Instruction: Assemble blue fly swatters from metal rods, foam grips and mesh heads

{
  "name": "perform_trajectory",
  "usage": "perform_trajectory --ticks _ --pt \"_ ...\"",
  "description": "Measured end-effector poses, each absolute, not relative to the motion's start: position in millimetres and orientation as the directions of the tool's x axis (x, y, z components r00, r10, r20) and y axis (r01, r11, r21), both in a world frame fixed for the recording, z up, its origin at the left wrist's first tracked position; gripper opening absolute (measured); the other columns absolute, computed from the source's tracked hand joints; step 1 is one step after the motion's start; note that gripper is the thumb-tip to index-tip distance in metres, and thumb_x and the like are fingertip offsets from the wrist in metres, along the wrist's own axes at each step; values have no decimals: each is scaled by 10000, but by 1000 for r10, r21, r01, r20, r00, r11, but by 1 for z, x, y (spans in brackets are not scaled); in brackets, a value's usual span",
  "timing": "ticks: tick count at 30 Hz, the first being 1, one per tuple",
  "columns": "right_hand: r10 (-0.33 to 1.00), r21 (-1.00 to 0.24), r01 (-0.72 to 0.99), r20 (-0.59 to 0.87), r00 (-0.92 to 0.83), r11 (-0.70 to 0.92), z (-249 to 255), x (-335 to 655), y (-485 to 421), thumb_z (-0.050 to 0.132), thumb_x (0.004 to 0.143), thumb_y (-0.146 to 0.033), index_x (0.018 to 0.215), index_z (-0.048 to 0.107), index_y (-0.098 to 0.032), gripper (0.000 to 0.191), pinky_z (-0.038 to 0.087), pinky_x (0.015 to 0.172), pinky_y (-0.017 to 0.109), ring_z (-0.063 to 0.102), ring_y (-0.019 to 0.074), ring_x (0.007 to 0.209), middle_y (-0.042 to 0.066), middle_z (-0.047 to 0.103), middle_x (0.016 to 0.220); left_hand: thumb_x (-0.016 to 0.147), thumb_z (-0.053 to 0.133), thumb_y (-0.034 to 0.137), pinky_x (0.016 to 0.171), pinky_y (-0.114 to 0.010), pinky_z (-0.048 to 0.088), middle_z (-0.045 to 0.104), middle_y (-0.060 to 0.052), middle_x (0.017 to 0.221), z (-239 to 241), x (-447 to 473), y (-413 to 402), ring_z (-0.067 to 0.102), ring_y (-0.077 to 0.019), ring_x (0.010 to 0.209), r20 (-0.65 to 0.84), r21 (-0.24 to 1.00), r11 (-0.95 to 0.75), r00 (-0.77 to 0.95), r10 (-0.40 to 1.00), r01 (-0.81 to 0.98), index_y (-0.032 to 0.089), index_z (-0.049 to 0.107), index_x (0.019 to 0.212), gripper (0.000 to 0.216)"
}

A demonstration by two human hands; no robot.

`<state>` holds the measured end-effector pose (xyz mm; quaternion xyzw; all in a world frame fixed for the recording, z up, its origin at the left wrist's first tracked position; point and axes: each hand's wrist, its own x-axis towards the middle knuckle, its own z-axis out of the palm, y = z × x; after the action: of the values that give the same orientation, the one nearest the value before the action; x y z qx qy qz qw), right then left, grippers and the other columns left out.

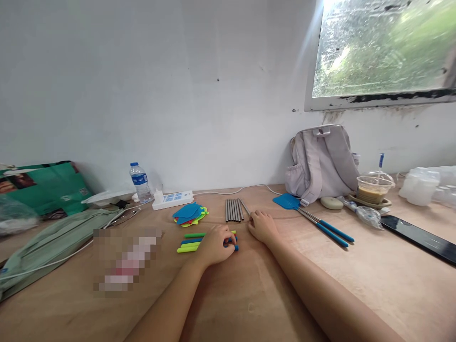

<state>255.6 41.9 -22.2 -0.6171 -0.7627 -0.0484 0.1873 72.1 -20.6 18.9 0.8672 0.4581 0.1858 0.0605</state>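
One head-worn camera looks forward and down across the table (242, 297)

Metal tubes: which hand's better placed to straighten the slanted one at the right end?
Right, I'd say: the right hand is at the near end of the slanted tube, while the left hand is over the coloured sticks.

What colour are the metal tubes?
Silver-grey metal tubes, seen best in the head view.
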Motion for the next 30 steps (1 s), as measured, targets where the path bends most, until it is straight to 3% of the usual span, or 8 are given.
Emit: perform_trajectory --ticks 5,11,23,27,30 --pt "945 -220 965 319 -65 140 -24 269 50 414 817 -247 894 567 -145 200 320 715 305 537 234 898 123 605 943 575 519 120 700 -275 379 569 -13 758 21 69 -23 506 -176 774 238 272 -622 575 782 734 208 614 724 197" --pt "957 -300 949 289 -8 98 -31 292 60 429 834 -272 1014 571 -154 258 343 684 275 564 213 860 112 618 930 631 538 150 773 -294 383 588 -24 817 18 66 -22 522 -186 833 240 261 -666 621 746 699 214 636 813 216" --pt "946 -428 900 319 62 86 -38 315 71 406 806 -114 826 661 -114 256 356 751 251 554 190 864 126 583 889 699 569 194 799 -323 376 615 -23 808 17 70 -25 541 -190 839 261 252 -740 693 673 624 196 592 798 101" --pt "936 -490 871 323 141 38 -41 318 69 417 815 -171 857 641 -122 233 366 727 296 558 224 849 144 568 915 776 504 233 854 -336 365 618 -35 873 23 75 -31 534 -184 877 355 312 -751 662 660 581 201 588 869 129" --pt "916 -556 831 342 210 17 -40 320 70 399 822 -193 868 616 -116 234 371 721 313 556 240 852 157 569 912 825 443 264 806 -301 406 596 -52 933 25 79 -34 531 -162 847 448 433 -727 573 686 532 200 573 947 190"
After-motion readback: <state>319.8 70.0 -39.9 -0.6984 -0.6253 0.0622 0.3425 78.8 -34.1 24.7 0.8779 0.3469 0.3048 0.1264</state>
